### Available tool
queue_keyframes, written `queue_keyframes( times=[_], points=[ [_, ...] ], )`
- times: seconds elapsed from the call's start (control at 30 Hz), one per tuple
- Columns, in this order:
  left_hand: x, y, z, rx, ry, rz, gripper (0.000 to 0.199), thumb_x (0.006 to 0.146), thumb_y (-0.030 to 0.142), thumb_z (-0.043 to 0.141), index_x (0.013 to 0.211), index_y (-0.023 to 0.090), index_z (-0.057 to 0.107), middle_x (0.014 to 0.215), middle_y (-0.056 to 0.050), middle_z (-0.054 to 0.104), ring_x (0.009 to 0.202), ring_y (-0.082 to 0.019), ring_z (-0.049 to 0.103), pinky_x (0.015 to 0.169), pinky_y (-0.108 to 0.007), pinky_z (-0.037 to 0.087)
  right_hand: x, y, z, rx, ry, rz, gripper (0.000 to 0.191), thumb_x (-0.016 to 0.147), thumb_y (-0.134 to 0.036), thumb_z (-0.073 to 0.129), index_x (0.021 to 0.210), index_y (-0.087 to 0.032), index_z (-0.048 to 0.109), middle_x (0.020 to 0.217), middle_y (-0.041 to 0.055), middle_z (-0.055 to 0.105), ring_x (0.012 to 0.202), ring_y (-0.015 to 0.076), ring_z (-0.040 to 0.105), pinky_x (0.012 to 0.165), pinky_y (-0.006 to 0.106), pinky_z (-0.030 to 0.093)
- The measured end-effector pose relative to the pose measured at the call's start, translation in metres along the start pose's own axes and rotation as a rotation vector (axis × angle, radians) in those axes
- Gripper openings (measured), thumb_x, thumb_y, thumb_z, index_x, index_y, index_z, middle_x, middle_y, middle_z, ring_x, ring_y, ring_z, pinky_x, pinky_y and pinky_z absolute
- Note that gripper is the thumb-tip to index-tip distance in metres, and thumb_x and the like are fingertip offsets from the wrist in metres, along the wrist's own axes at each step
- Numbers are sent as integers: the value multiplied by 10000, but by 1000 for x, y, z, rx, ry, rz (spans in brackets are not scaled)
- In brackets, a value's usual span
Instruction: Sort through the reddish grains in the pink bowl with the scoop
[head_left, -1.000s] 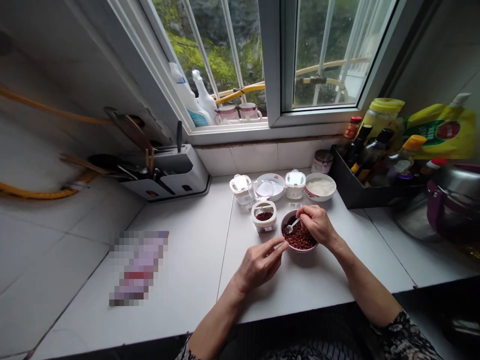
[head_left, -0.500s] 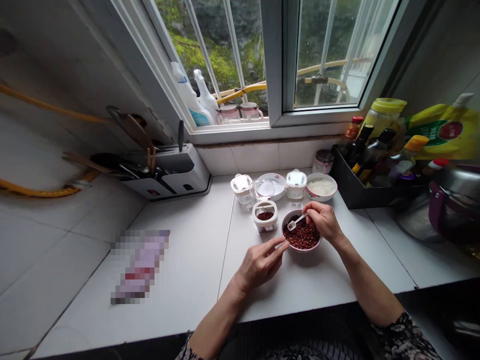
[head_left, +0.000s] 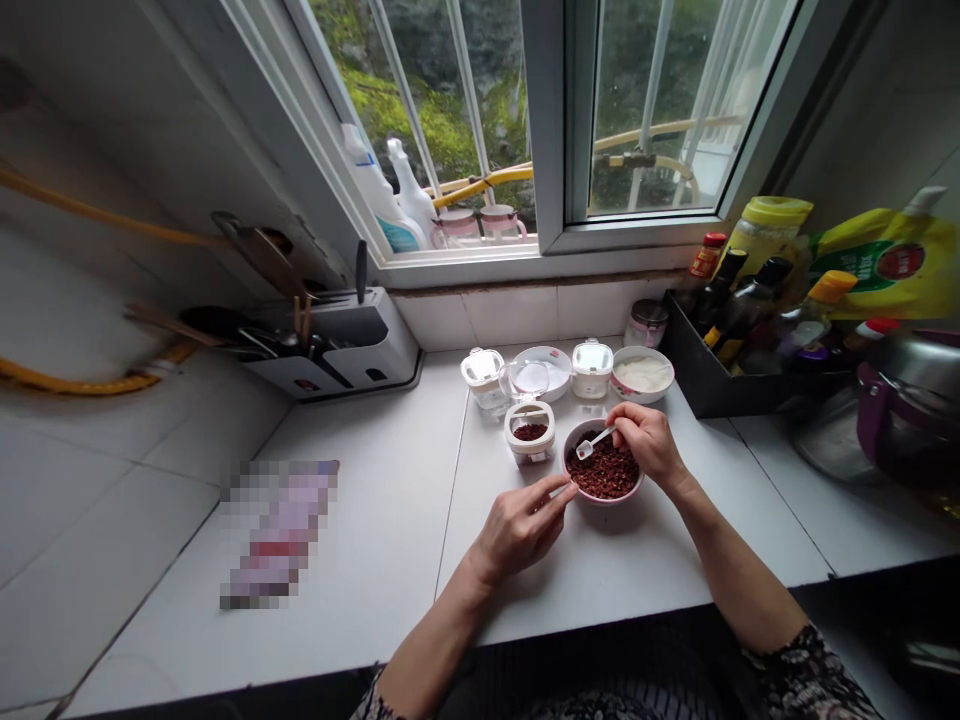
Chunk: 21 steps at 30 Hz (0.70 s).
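A: Where is the spoon (head_left: 595, 442)?

B: Over the bowl (head_left: 606, 501) of dark red bits (head_left: 611, 475), scoop towards ten o'clock, handle pointing to two. The right hand (head_left: 649, 444) grips that handle between thumb and fingers.

A: And the left hand (head_left: 520, 530)?

B: Fingers partly extended, tips at the bowl's rim near eight o'clock; whether they pinch it, one cannot tell.

A: How should these handle?

B: The spoon is probably light, stiff and smooth, best held at the handle's end; the bowl looks rigid, perhaps breakable, best steadied at the rim.

A: What surrounds them?

B: A jar (head_left: 531, 455) of similar bits at ten o'clock; a lidded jar (head_left: 592, 385) at twelve.

A: What is unclear?

B: Fingers cover the handle's end; the scoop's load is too small to read; a pixelated patch (head_left: 281, 535) at nine o'clock is illegible.
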<state>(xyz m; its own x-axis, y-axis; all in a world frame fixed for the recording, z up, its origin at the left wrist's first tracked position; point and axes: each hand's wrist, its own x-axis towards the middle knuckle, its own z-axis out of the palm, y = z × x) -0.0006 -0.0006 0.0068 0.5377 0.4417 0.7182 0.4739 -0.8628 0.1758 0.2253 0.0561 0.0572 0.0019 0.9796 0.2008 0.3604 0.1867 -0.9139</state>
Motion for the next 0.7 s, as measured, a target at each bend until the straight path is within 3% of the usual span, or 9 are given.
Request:
queue_keyframes(
  times=[0.3,0.7],
  points=[
    [-1,0,0,4,-5,-6,402,946,97,480,1334,181,549,1117,-132,703,901,-166,722,722,-241,606,4,3,1,245,11,124,171,668,-315,526,661,-176,624,455,-29,564,419,108,481,458,232,413],
    [-3,-2,3,-2,-2,-7,367,950,107,479,1302,175,560,1118,-135,702,908,-175,726,728,-254,614,9,-6,6,272,41,54,179,751,-351,557,757,-183,617,528,-23,589,476,116,531,505,245,465]
  ],
)
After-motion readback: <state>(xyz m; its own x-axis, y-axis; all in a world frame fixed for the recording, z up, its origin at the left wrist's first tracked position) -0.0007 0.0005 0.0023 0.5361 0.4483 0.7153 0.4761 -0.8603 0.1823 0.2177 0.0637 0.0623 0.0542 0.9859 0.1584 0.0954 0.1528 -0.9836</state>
